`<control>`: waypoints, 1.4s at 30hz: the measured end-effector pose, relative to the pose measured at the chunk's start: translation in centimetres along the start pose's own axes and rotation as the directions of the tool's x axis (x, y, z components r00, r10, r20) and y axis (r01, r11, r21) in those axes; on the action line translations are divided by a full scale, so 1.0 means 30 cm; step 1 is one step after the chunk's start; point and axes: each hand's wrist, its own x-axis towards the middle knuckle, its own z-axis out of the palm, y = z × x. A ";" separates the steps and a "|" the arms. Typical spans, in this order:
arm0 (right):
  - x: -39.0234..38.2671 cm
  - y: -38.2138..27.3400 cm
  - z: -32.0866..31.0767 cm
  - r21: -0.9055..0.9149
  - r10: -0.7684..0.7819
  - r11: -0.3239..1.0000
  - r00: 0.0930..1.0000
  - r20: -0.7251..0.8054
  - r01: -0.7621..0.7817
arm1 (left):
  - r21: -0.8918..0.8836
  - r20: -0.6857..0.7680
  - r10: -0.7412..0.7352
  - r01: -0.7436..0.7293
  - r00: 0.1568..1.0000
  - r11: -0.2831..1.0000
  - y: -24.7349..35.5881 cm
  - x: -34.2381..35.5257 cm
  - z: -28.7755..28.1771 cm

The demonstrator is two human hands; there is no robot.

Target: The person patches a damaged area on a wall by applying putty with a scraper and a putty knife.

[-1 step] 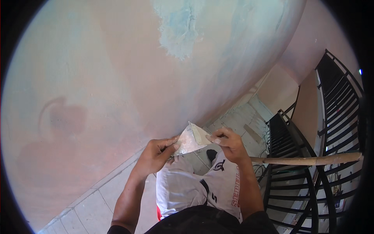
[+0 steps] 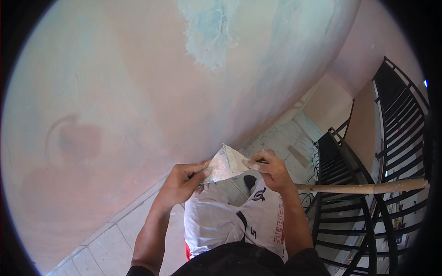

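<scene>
Between my two hands, just above my lap, is a folded sheet of sandpaper (image 2: 222,166). One face is dusty pinkish white and the folded-over flap is cream, with a point sticking up at the top. My left hand (image 2: 185,181) pinches its left corner between thumb and fingers. On the other side, the thumb and fingers of my right hand (image 2: 270,170) are closed on the edge of the flap. The sheet is held in front of the wall's lower part, apart from it.
A pinkish wall (image 2: 152,92) with a rough pale-blue patch (image 2: 208,34) rises in front. Light floor tiles (image 2: 108,246) run along its foot. To the right are black metal railings (image 2: 340,216), and a wooden pole (image 2: 368,188) extends across them toward my right forearm.
</scene>
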 end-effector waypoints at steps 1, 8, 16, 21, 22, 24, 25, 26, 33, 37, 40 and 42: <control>-0.011 0.008 -0.008 -0.228 -0.054 0.971 0.997 0.064 0.067 | 0.009 0.014 0.000 0.000 1.000 1.000 -0.005 0.003 -0.009; -0.233 0.356 -0.102 -0.435 0.122 0.881 0.978 -0.169 -0.185 | 0.131 -0.070 0.015 -0.006 0.997 0.991 -0.052 0.090 -0.022; -0.480 0.803 -0.180 0.842 0.940 0.220 -0.124 -0.318 -0.492 | -0.064 -0.157 -0.272 0.265 0.950 0.962 -0.368 0.169 -0.055; -0.795 1.269 -0.134 0.707 0.967 -0.015 -0.190 -0.171 -0.707 | -0.189 -0.055 -0.540 0.522 0.840 0.832 -0.606 0.257 0.103; -0.837 1.358 -0.116 0.703 0.975 -0.037 -0.179 -0.130 -0.710 | -0.178 -0.049 -0.570 0.554 0.820 0.813 -0.633 0.286 0.136; -0.912 1.535 -0.078 0.697 0.968 -0.075 -0.221 -0.123 -0.713 | -0.158 -0.042 -0.615 0.603 0.787 0.782 -0.679 0.359 0.203; -0.933 1.615 -0.061 0.685 0.962 -0.090 -0.241 -0.128 -0.723 | -0.141 -0.069 -0.638 0.625 0.767 0.767 -0.688 0.399 0.237; -0.956 1.691 -0.047 0.688 0.959 -0.110 -0.258 -0.115 -0.717 | -0.126 -0.096 -0.658 0.646 0.747 0.753 -0.699 0.441 0.269; -1.053 2.097 0.028 0.041 0.908 0.010 -0.008 -0.420 -0.999 | -0.015 -0.209 -0.750 0.765 0.628 0.644 -0.813 0.642 0.414; -1.113 2.276 0.043 -0.261 0.883 0.103 0.208 -0.420 -0.960 | -0.034 -0.168 -0.780 0.787 0.603 0.616 -0.919 0.769 0.455; -1.161 2.340 0.029 -0.313 0.939 0.002 0.109 -0.325 -0.950 | -0.035 -0.122 -0.759 0.762 0.639 0.647 -1.009 0.884 0.513; -1.119 2.314 0.063 -0.282 0.956 -0.069 0.017 -0.291 -0.957 | -0.007 -0.133 -0.657 0.662 0.742 0.749 -1.063 0.951 0.537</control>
